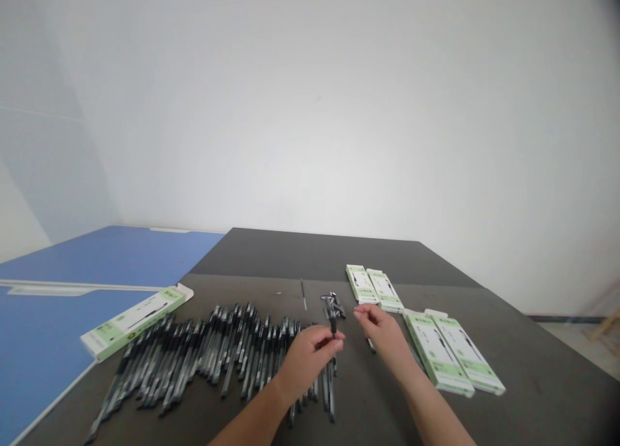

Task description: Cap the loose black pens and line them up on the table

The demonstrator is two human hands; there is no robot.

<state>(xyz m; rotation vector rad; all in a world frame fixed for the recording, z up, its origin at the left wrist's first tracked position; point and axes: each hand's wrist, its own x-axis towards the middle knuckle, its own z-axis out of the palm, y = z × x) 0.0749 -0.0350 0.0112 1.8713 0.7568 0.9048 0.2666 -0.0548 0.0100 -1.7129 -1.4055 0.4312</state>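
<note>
My left hand point(310, 354) is closed in a pinch around the dark part of a pen point(333, 324), held upright over the table. Just beyond it lies a small heap of black and clear pieces point(339, 304), perhaps pen caps. My right hand point(385, 335) hovers to the right, thumb and fingertips pressed together; whatever they may hold is too small to tell. Beneath that hand a short pen-like end point(371, 344) shows, the remainder hidden. A wide row of black, clear-barrelled pens point(213, 349) spreads from the left up to my left hand.
A green-and-white pen box point(138, 320) lies at the left edge by the pens. Two more boxes point(362, 284) point(385, 291) sit beyond my right hand, and another pair point(438, 352) point(467, 352) nearer on the right. One thin rod point(303, 294) lies alone mid-table.
</note>
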